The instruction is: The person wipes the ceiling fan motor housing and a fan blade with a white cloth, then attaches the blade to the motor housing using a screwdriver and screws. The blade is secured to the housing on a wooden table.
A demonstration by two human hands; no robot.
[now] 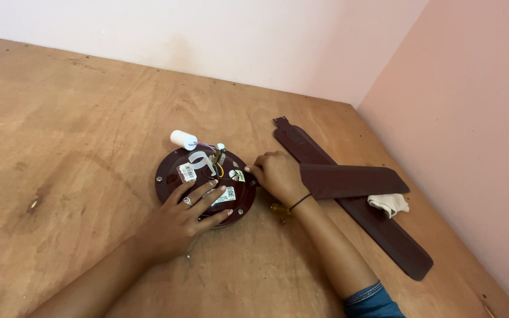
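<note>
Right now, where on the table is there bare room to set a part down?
The wide stretch of plywood table left of the fan motor is bare. It is crowded right of it: the right hand, fan blades, a cloth and a yellow-handled screwdriver.

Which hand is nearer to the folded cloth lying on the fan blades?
Right. The right hand is at the motor housing's edge, beside the blades carrying the cloth; the left hand rests on the housing, farther away.

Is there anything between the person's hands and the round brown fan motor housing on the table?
Nothing visible. The left hand lies flat on top of the fan motor housing, and the right hand touches its right edge, beside the blade there.
</note>
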